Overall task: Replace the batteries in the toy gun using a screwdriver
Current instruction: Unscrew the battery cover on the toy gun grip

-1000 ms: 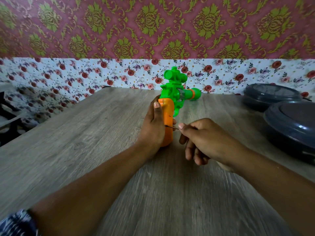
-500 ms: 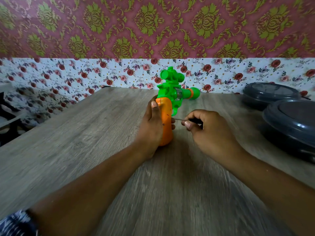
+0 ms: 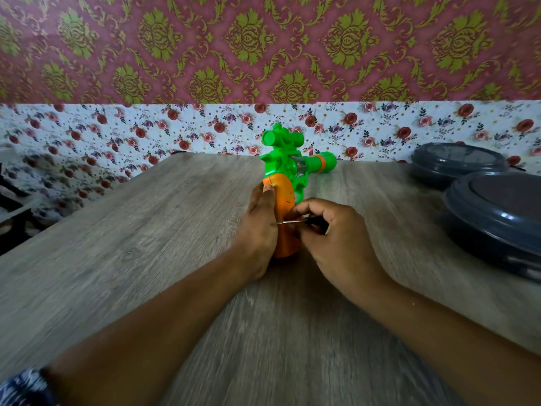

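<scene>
A toy gun (image 3: 288,168) with a green body and an orange grip stands upright on the wooden table (image 3: 146,244), barrel pointing right. My left hand (image 3: 259,227) wraps the left side of the orange grip, thumb near its top. My right hand (image 3: 336,238) is closed around a small screwdriver (image 3: 304,221) with a dark handle. Its thin metal shaft points left, and the tip rests against the middle of the orange grip. The lower part of the grip is hidden between my two hands.
Two dark grey round lidded containers (image 3: 497,218) sit on the table's right side, one behind the other. A flowered wall runs along the table's far edge. Dark furniture stands beyond the left edge.
My right hand has moved in closer to the gun and lower on the grip, bringing the screwdriver tip against the orange handle. The left hand keeps its hold.
</scene>
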